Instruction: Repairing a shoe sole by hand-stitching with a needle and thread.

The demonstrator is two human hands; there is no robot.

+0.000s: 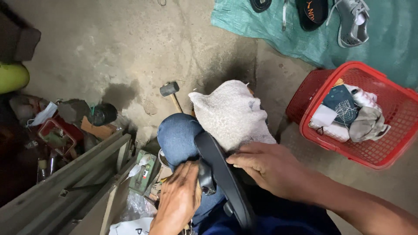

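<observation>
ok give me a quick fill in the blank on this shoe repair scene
1. The basket holding shoes and cloth is coloured ____.
2. The left hand and right hand both rest on a black ____ laid across the knee.
3. The tool lying on the concrete floor beyond the knee is a ____.
4. The grey sneaker lies on a ____ sheet.

Missing words: red; sandal; hammer; green

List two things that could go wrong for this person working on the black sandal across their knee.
1. The black sandal rests on a raised knee over a white cloth; it may slide off if the right hand eases its hold.
2. The left hand presses close beside the sandal's edge, so a slip could pinch or scrape its fingers.
</observation>
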